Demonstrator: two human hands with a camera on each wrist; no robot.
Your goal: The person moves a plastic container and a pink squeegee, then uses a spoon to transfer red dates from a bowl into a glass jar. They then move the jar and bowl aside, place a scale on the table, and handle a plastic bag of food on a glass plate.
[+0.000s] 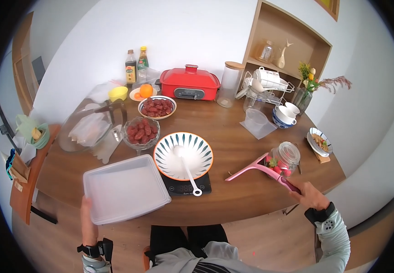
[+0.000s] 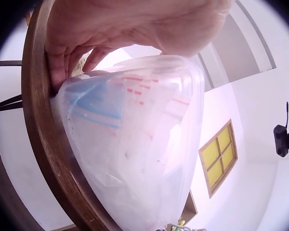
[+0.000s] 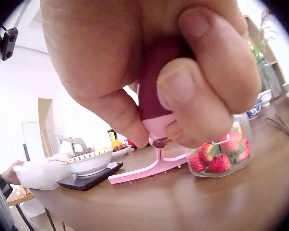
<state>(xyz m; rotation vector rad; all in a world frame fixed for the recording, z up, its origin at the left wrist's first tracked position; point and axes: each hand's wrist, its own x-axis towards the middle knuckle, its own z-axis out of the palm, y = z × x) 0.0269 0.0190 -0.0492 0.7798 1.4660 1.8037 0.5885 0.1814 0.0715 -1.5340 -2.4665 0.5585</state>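
Note:
At the left side of the clear plastic box (image 1: pixel 126 189), my left hand (image 1: pixel 89 223) grips its edge with bent fingers. The left wrist view shows this hand (image 2: pixel 135 29) over the box (image 2: pixel 139 139), close to the wooden table edge. My right hand (image 1: pixel 311 196) holds the dark red handle of a pink squeegee (image 1: pixel 247 170). In the right wrist view, fingers (image 3: pixel 192 91) wrap round that handle and the squeegee blade (image 3: pixel 144 174) lies on the tabletop. Just beside it is a glass jar (image 3: pixel 238 163) of strawberries.
A striped bowl (image 1: pixel 167 157) with a white spoon rests on a black scale (image 1: pixel 174 186). Behind are bowls of dark red fruit (image 1: pixel 141 132), a red cooker (image 1: pixel 190 82) and a tall glass jar (image 1: pixel 228 86). A cup rack (image 1: pixel 269 86) and a small dish (image 1: pixel 313 141) stand right.

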